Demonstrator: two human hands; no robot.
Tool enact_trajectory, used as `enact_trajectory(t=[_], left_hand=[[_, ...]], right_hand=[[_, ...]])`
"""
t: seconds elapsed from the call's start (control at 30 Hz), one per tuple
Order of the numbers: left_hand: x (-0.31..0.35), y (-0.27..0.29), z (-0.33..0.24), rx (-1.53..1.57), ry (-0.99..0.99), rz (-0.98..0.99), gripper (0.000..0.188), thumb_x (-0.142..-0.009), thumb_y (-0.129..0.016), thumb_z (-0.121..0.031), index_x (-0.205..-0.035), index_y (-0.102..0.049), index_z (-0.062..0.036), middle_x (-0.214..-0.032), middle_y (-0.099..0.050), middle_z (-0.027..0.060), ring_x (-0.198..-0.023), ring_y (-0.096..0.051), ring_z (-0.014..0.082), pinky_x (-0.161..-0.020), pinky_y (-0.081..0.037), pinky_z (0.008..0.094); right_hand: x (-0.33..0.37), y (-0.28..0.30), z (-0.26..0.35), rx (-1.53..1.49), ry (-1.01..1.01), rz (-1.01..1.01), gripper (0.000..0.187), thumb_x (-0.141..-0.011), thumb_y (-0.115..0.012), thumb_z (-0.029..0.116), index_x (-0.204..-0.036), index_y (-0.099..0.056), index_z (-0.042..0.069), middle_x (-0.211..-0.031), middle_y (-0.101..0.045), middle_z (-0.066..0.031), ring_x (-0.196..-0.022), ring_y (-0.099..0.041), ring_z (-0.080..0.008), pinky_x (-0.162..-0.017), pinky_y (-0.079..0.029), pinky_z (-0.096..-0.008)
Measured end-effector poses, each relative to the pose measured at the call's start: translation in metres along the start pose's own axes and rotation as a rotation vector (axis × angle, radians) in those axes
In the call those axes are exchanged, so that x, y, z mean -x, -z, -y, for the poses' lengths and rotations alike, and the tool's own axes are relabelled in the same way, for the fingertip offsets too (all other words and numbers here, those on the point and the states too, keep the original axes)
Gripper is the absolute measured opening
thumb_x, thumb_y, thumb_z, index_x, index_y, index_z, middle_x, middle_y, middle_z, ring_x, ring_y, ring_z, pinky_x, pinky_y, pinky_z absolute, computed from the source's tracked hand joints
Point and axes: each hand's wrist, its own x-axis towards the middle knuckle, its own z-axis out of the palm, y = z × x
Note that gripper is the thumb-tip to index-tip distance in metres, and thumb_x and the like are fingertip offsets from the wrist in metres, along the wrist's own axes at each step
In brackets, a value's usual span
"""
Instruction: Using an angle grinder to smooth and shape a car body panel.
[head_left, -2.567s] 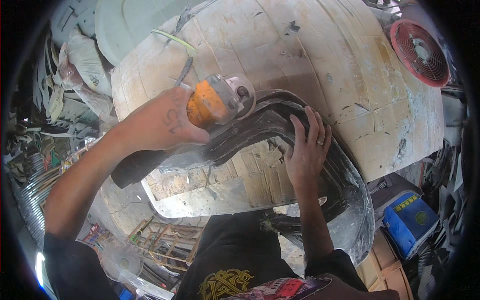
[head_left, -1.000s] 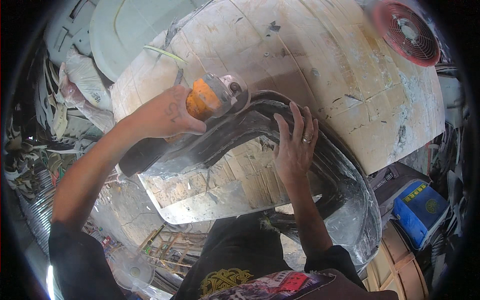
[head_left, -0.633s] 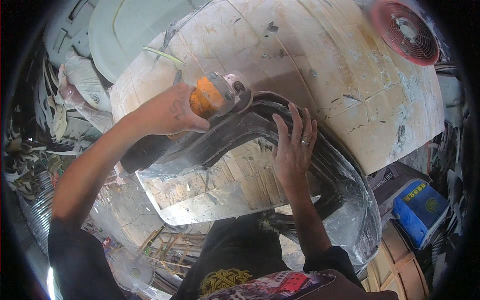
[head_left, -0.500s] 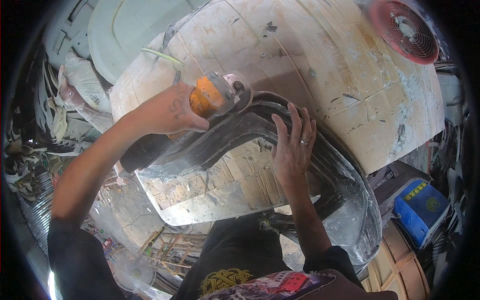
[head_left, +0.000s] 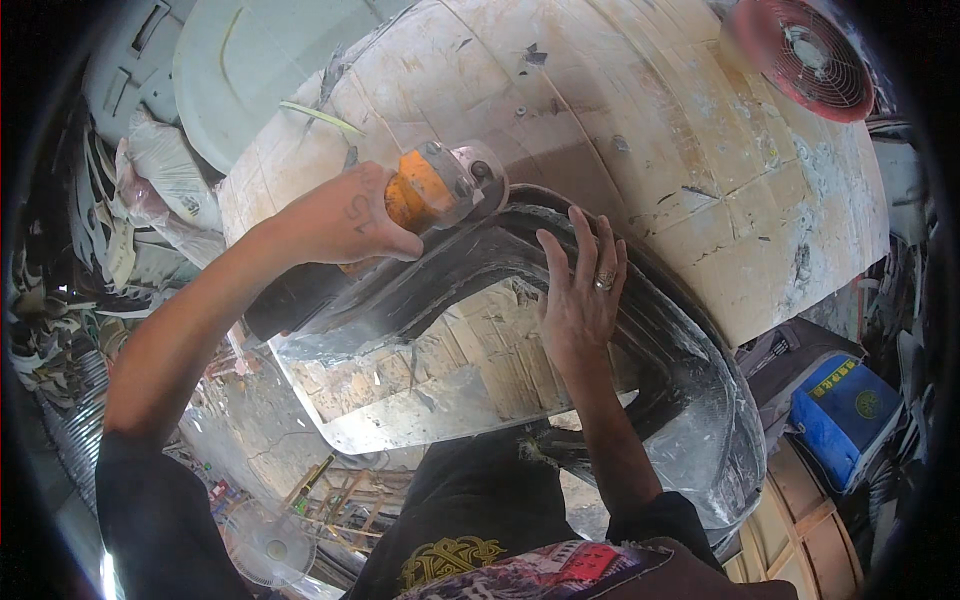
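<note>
My left hand is closed around the orange body of an angle grinder. The grinder's round metal head and disc guard meet the upper rim of a large, curved black moulded part. Dust and scuffs whiten this part, which looks like a plastic or fibreglass panel with a wide opening in its middle. My right hand, wearing a ring, lies over the part's upper bend with its fingers spread. Nothing is grasped in it. The disc's contact with the rim is partly hidden by the guard.
Worn cardboard covers the work surface under the part. A red round fan stands at the far right. A blue box-shaped bag lies to the right, a standing fan at lower left. Plastic bags and scraps pile up on the left.
The grinder and my left hand have shifted very slightly to the right along the rim. My right hand has moved a touch left. The black part stays nearly in place.
</note>
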Motion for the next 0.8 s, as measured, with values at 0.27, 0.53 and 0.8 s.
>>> enact_trajectory(t=[0.27, 0.53, 0.8], left_hand=[[-0.005, 0.0, -0.005, 0.057, 0.035, 0.037, 0.053, -0.072, -0.083, -0.03, -0.107, -0.066, 0.0065, -0.082, -0.069, 0.0155, -0.077, -0.067, 0.0259, -0.077, -0.055, 0.0379], [-0.01, -0.003, -0.005, -0.027, 0.045, -0.016, 0.061, -0.07, -0.084, -0.038, -0.109, -0.068, 0.0075, -0.086, -0.07, 0.0188, -0.08, -0.068, 0.0294, -0.079, -0.055, 0.0382], [-0.016, -0.002, -0.009, 0.004, 0.087, 0.053, 0.057, -0.071, -0.084, -0.032, -0.109, -0.068, 0.0076, -0.086, -0.071, 0.0185, -0.08, -0.068, 0.0276, -0.079, -0.055, 0.0379]], right_hand=[[0.0, -0.002, -0.001, -0.011, 0.007, -0.03, 0.07, -0.079, -0.083, 0.014, -0.144, -0.056, 0.021, -0.167, -0.03, -0.0121, -0.154, -0.028, -0.0421, -0.125, -0.026, -0.0634], [0.001, -0.003, -0.002, -0.005, 0.015, -0.044, 0.068, -0.081, -0.082, 0.014, -0.143, -0.056, 0.02, -0.166, -0.031, -0.0126, -0.153, -0.029, -0.043, -0.124, -0.029, -0.0645], [0.0, -0.006, -0.002, -0.013, 0.02, -0.069, 0.069, -0.082, -0.082, 0.013, -0.145, -0.054, 0.021, -0.166, -0.03, -0.0131, -0.152, -0.03, -0.0442, -0.124, -0.029, -0.0645]])
